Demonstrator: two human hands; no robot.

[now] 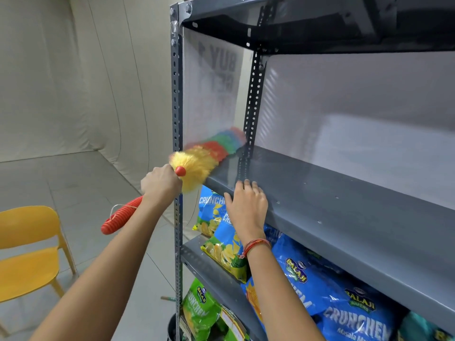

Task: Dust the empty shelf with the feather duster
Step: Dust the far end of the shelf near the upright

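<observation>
Gripping the feather duster [197, 158] near the top of its ribbed red handle, the left hand [161, 182] is closed in a full fist around it, with the rest of the handle trailing back under the forearm. Just beyond that hand, the duster's fluffy head lies across the left end of the empty shelf [320, 193], its yellow part at the front edge and its red, green and blue parts reaching toward the back post; the head is blurred. Just to the right of it, the right hand [247, 205] holds nothing: its fingers are spread flat over the shelf's front lip, seemingly steadying the person. Below the right wrist, snack bags [344, 291] crowd the lower shelf. Out past the left elbow stands a yellow chair [29, 247].

Most of the shelf to the right looks unswept, so the risk is patchy coverage if strokes stay at this end. A broad sweep could also catch the resting right hand, or drop dust onto the bags beneath.
</observation>
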